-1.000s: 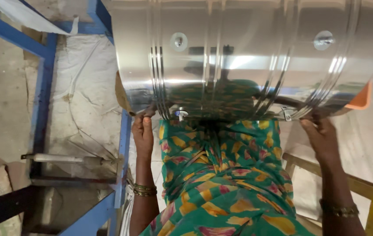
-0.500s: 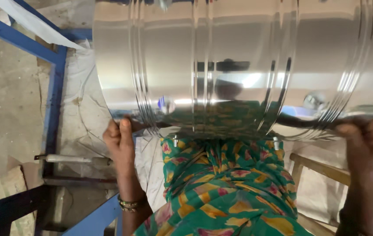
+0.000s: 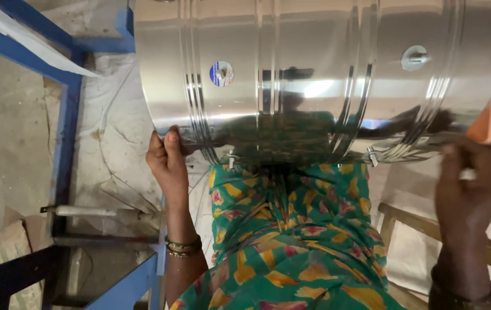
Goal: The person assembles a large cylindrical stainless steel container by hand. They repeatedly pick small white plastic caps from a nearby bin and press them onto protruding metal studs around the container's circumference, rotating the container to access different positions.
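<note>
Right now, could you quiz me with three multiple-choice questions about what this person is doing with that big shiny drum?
1. Where is the left hand?
A. on the drum's left lower edge
B. on the blue frame
C. on the cloth

2. What colour is the frame beside the steel drum?
A. red
B. blue
C. white

3. How does the drum lie?
A. upright
B. crushed flat
C. on its side

Answers: 1 A, its thumb presses the rim; 2 B, blue bars run along the left; 3 C, its ribbed wall faces up. The right hand is blurred.
</note>
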